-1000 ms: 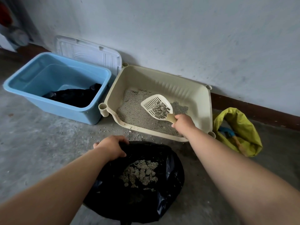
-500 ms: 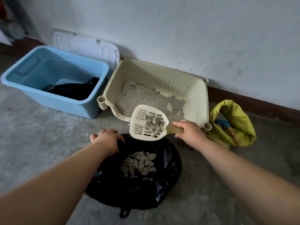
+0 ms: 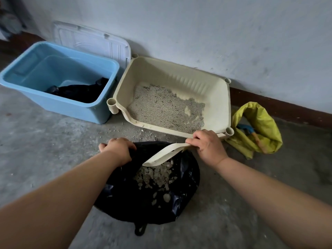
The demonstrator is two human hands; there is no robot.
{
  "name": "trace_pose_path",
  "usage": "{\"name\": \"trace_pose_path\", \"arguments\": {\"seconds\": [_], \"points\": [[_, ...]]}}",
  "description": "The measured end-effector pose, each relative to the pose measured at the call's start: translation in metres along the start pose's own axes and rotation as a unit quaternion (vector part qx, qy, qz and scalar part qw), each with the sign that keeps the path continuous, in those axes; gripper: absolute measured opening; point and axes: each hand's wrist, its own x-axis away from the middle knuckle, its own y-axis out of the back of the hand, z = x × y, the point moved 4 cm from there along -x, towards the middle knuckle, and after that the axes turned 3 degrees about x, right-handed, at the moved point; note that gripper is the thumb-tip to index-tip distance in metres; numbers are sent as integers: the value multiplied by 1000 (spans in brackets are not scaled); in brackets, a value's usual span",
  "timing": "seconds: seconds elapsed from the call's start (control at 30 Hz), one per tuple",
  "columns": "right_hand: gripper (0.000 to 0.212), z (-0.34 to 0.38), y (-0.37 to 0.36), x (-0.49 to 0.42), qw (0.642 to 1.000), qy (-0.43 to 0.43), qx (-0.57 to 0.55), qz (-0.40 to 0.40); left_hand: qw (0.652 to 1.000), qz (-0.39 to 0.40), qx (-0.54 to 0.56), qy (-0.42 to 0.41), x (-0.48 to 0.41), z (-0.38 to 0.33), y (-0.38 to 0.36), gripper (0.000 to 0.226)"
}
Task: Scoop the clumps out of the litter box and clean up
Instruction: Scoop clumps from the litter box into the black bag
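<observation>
- The light is soft and rather dim, with a cool grey-blue tone.
- Shadows are faint, without hard edges.
- The black bag [image 3: 125,203] has small shiny spots on its folds.
- The wide lens bends the foot of the wall [image 3: 215,33] and stretches the bottom corners.
- The top left corner is dark and unclear.

You face a pale, scuffed wall [image 3: 215,33] with a dark brown baseboard [image 3: 301,114] running along its foot. Under you lies a grey concrete floor [image 3: 45,150], mottled and stained, in soft, even light.
</observation>
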Motion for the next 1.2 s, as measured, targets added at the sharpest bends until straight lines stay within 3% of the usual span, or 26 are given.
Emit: {"name": "trace_pose_path", "arguments": {"seconds": [0.1,0.27,0.5,0.7,0.9,1.07,1.2], "points": [[24,5,2,-1,1000,11,13,-14,1000,2,4,-2,-1,1,0,38],[31,6,0,-2,1000,-12,24,2,1000,-5,25,-3,-3,5,-1,39],[37,2,-11,0,996,-30,12,80,999,-20,43,0,-11,9,-5,42],[42,-12,0,-8,964,-174,-38,196,999,-16,45,11,-15,4,-7,39],[33,-12,9,-30,933,-293,-138,157,997,-24,75,-5,-19,-9,-3,44],[30,-39,22,-76,927,-330,-38,173,994,-47,90,-27,-25,-24,5,53],[20,-59,44,-111,907,-330,164,202,993,-67,95,-29,-32,-32,11,73]]}}
